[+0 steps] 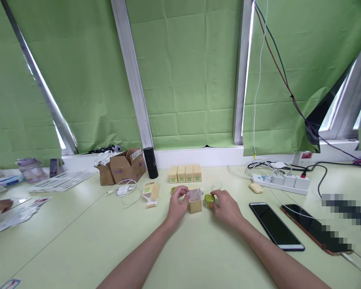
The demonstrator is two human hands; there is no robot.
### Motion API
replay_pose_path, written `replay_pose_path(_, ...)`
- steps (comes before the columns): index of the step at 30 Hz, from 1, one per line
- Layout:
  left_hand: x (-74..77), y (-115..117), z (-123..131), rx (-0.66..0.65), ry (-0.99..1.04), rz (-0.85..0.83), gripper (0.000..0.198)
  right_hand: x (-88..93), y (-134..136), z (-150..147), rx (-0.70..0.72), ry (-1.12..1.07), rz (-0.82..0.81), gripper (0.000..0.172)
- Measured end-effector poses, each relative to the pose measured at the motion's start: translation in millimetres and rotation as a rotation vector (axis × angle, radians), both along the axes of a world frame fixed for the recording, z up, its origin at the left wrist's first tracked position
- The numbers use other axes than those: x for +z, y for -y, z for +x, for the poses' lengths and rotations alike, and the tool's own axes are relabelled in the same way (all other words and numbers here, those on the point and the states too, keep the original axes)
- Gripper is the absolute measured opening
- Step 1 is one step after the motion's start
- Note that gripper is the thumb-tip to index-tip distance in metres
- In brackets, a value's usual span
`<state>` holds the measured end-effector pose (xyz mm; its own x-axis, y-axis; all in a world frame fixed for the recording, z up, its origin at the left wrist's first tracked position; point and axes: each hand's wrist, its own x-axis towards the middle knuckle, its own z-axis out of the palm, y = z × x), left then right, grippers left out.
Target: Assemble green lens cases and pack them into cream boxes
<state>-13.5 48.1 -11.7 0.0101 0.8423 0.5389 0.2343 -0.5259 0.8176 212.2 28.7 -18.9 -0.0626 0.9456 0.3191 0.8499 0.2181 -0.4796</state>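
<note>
A small open cardboard box (195,206) stands upright on the pale table, its top flaps raised. My left hand (179,204) is closed at the box's left side, its fingertips on the raised flap. To the right of the box, my right hand (225,206) grips a small round jar with a yellow-green top (209,199) between thumb and fingers. Just behind that hand sits a clear plastic piece (217,186). Several closed small boxes (185,174) form a row farther back. Something green lies partly hidden behind my left hand.
An opened small carton (151,194) and a white charger (124,190) lie left, before a brown cardboard box (128,166) and black cylinder (151,162). Right are a phone (276,226), another phone (315,228) and a power strip (279,182). Another person's hand (0,207) is far left.
</note>
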Motion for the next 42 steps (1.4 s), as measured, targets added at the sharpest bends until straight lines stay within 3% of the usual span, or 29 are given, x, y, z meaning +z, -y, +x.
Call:
replay_pose_path(9, 1.3, 0, -1, -0.089, 0.163, -0.166, 0.036, -9.5, -7, 5, 0.041, -0.054, -0.008, 0.046)
replay_pose_path(18, 3.9, -3, -5, -0.248, 0.236, -0.351, 0.045, -11.5, -11, 7, 0.12, -0.098, -0.006, 0.038)
replay_pose_path(29, -4.5, -10, -10, -0.262, 0.254, -0.476, 0.051, -10.9, -11, 9, 0.156, -0.136, -0.001, 0.035)
replay_pose_path(36, -5.2, -10, -10, -0.281, 0.223, -0.468, 0.055, -7.5, -17, 12, 0.109, -0.452, 0.164, 0.029)
replay_pose_path(42, -4.7, -9, -7, -0.291, 0.231, -0.49, 0.057, 6.3, -8, 7, 0.181, -0.714, 0.289, 0.034)
